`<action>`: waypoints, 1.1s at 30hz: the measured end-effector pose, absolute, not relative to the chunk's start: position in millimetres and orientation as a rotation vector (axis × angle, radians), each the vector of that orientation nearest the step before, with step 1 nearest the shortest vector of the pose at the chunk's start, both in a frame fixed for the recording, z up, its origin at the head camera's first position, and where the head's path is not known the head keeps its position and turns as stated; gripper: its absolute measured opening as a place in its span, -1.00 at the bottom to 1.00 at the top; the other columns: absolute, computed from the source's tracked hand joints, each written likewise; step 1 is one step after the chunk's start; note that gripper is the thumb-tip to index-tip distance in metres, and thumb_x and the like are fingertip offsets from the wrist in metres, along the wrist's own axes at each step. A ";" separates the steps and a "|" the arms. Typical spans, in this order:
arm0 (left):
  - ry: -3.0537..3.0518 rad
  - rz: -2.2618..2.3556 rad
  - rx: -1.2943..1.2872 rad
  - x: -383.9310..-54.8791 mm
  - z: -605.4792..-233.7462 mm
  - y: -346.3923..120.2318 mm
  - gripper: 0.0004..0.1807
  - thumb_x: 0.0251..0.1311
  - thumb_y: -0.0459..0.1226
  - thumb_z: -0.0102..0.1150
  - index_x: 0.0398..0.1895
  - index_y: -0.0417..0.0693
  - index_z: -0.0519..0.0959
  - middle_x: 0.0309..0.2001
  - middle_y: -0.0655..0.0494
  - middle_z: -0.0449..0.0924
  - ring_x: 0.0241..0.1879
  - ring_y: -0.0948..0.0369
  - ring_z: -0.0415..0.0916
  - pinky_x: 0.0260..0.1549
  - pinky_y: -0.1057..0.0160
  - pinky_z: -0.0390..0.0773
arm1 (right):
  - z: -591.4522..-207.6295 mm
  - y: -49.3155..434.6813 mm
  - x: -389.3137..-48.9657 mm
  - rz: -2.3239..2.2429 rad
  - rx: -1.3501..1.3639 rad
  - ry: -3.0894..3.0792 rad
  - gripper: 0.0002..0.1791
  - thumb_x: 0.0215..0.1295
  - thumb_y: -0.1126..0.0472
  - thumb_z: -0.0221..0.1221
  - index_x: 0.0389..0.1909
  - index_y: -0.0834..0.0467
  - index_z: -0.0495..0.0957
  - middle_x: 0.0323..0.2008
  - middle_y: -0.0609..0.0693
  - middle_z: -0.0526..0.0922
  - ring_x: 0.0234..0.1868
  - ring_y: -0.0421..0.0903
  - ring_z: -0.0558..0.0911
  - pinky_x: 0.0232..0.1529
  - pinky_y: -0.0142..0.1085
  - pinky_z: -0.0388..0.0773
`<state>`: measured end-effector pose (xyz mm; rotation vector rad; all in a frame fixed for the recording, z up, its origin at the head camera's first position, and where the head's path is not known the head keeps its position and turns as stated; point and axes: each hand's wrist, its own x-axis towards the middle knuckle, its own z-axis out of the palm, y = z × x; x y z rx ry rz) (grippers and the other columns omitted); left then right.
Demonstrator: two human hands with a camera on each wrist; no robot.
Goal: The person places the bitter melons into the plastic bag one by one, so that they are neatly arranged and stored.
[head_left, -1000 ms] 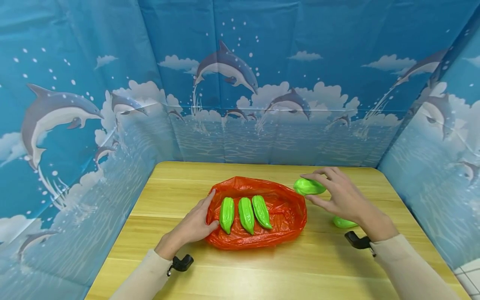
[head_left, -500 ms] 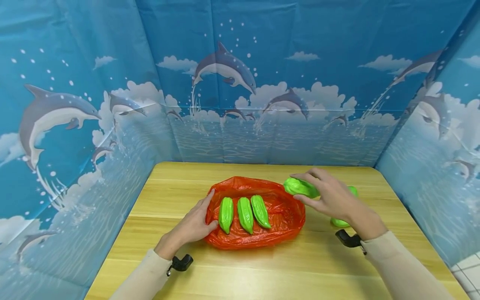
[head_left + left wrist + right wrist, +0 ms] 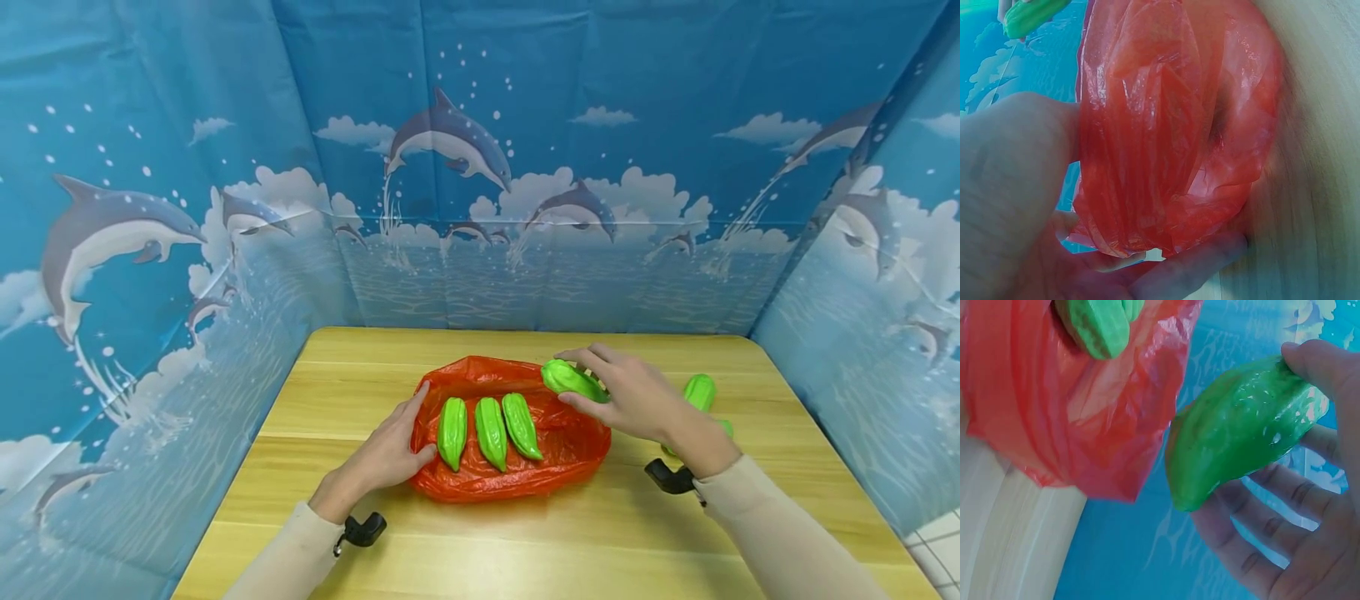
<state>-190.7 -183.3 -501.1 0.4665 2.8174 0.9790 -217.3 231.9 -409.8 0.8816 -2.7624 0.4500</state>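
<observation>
Right now, held green fruit (image 3: 568, 379): up off the table (image 3: 322, 400), above the far right rim of the red bag (image 3: 517, 485), and not down in it.
Right grip (image 3: 633, 397): closed on the held green fruit, thumb on one side and fingers on the other.
Way it lies: the held green fruit sticks out to the left of the right grip, toward the bag's middle.
Long side: on a slant, free end far and left, other end tucked near the palm.
Gap that seems to matter most: free end to bag rim, very close; I cannot tell if they touch.
Nearer hand: the right one; the left is at the bag's other end.
Left grip (image 3: 381, 447): long fingers spread apart, touching the left end of the bag.
Fruits in the bag (image 3: 491, 433): three, left of the held one, tips mostly toward the person.
Fruits on the table (image 3: 699, 392): at least two, right of the bag, partly hidden by the right arm.
</observation>
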 end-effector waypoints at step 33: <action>2.814 1.005 0.463 -188.7 -500.8 -183.2 0.17 0.53 -0.24 0.47 1.00 0.01 -0.08 0.80 -0.35 0.29 0.71 -0.32 0.43 0.68 -0.37 0.49 | -435.5 144.6 -242.2 0.958 0.820 -3.027 -0.30 0.73 -0.23 0.32 0.64 0.08 0.52 0.07 0.03 0.85 0.00 -0.11 0.77 0.01 -0.10 0.80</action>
